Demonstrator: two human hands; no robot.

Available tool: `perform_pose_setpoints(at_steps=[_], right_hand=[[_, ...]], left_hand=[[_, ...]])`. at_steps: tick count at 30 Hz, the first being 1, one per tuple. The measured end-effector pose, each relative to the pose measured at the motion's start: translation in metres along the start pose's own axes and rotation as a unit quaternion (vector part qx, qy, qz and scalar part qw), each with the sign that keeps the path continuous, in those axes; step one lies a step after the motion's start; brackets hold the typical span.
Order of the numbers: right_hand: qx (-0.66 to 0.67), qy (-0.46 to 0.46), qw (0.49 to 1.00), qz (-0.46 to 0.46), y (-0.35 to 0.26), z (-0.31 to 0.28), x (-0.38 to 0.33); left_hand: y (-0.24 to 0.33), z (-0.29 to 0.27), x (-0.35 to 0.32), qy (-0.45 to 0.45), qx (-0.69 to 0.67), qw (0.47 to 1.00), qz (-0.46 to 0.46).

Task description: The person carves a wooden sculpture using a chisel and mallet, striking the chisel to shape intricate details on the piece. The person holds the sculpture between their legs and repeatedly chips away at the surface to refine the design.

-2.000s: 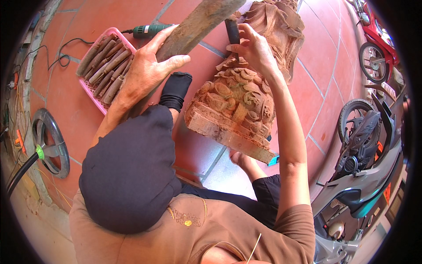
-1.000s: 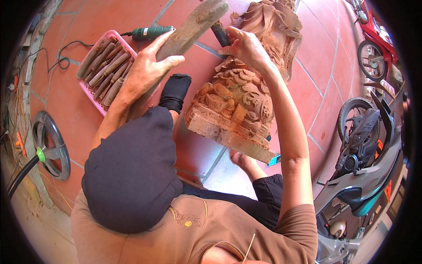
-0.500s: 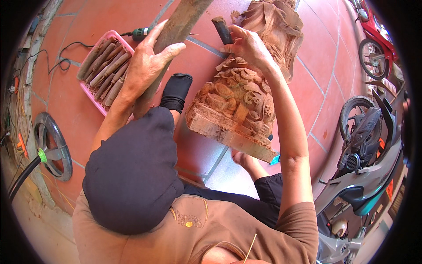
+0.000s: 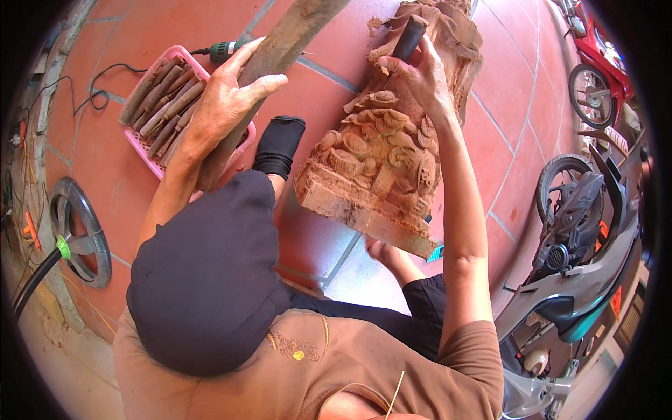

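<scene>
Thumb set wide of the fingers, grips a thick wooden club (image 4: 297, 33) in the left hand (image 4: 227, 105), and with the right hand (image 4: 423, 77) pinches a dark cylindrical tool handle (image 4: 409, 38) above a brown wood carving (image 4: 388, 147), lower tip hidden. Has the carving lying on the red tiled floor (image 4: 514, 133), flat base at the near end. Farther out, has on the left a pink basket (image 4: 143, 153) of slender brown rods (image 4: 171, 98), a green power drill (image 4: 224, 50) near it, and off to the right a grey motorbike (image 4: 595, 266).
</scene>
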State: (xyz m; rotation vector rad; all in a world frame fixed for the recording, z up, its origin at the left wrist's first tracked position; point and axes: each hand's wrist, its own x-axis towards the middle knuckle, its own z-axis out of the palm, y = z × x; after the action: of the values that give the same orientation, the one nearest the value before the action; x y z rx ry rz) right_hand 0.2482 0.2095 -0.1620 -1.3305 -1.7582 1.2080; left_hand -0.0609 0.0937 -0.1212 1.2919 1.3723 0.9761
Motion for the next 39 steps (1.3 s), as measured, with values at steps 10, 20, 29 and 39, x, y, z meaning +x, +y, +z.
perform_pose_setpoints(at_steps=[10, 20, 29, 39], right_hand=[[-0.144, -0.027, 0.988, 0.038, 0.005, 0.009, 0.009], [-0.317, -0.044, 0.947, -0.023, -0.021, 0.012, 0.006], [-0.337, -0.048, 0.938, -0.068, -0.015, 0.011, 0.012], [-0.34, -0.044, 0.938, -0.051, -0.015, 0.014, 0.019]], left_hand=[[-0.005, 0.008, 0.006, -0.008, 0.018, 1.0, 0.019], [0.019, 0.013, 0.017, -0.012, 0.038, 0.997, 0.062], [-0.007, 0.029, 0.043, -0.038, -0.041, 0.991, 0.125], [-0.034, 0.034, 0.054, -0.039, -0.038, 0.997, 0.046]])
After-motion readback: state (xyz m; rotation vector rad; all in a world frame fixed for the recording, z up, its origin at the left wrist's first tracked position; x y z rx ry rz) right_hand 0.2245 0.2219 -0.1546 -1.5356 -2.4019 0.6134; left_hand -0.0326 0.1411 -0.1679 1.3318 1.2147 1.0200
